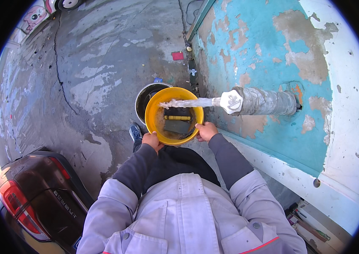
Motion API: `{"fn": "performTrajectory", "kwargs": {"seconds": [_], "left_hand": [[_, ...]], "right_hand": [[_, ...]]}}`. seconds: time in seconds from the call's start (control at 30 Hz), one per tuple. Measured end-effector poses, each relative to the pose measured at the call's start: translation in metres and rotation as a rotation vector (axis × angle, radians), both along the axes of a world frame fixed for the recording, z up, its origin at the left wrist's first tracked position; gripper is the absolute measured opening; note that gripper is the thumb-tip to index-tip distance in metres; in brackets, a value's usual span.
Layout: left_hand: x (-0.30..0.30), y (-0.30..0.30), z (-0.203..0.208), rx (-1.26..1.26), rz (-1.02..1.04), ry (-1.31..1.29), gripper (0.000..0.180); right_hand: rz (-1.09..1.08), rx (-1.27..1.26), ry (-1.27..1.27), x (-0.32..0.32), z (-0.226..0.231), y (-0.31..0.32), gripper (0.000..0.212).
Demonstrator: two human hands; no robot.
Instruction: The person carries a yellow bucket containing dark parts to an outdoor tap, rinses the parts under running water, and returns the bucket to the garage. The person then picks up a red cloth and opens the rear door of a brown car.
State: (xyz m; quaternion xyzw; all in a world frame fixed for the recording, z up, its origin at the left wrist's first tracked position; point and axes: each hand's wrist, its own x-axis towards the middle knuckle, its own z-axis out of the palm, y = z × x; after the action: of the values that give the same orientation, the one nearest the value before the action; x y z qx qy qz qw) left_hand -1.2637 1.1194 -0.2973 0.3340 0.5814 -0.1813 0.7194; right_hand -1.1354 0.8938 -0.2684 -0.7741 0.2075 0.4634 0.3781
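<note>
- The yellow bucket (149, 113) is left of the tap (232, 102), under running water (190, 103).
- My left hand (153, 141) pinches the bucket's rim, farther from the tap.
- My right hand (207, 131) pinches it nearer the tap.

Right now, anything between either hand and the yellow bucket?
Nothing visible: left hand and right hand both hold the yellow bucket at its rim. The water stream from the tap is clear of both.

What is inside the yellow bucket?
Inside the yellow bucket are a yellow rod-like object and dark flat pieces, with water pouring in from the tap. Whatever lies beneath those pieces is covered and cannot be seen.
</note>
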Motion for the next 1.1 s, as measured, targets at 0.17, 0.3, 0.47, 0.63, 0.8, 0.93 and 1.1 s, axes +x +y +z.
{"fn": "performTrajectory", "kwargs": {"seconds": [0.17,0.3,0.47,0.63,0.8,0.93,1.1], "left_hand": [[0.000,0.001,0.000,0.013,0.005,0.019,0.035],[0.000,0.001,0.002,0.005,-0.007,-0.002,0.035],[0.000,0.000,0.006,-0.007,0.007,-0.008,0.035],[0.003,0.002,0.008,-0.009,0.006,-0.025,0.035],[0.004,0.001,0.011,0.007,0.004,-0.018,0.035],[0.005,0.002,0.012,-0.001,-0.001,-0.021,0.036],[0.005,0.001,0.011,0.007,-0.009,-0.009,0.036]], "right_hand": [[0.002,-0.002,0.005,0.000,-0.001,-0.001,0.037],[-0.008,0.001,0.006,-0.001,-0.003,-0.001,0.037],[-0.010,-0.010,0.008,-0.001,-0.004,-0.002,0.038],[0.008,-0.003,0.000,0.001,-0.003,-0.002,0.038],[0.010,0.000,0.005,0.002,-0.003,-0.002,0.039],[0.000,-0.002,0.003,0.002,-0.002,-0.002,0.038],[-0.012,-0.002,0.007,0.001,-0.001,-0.001,0.038]]}}
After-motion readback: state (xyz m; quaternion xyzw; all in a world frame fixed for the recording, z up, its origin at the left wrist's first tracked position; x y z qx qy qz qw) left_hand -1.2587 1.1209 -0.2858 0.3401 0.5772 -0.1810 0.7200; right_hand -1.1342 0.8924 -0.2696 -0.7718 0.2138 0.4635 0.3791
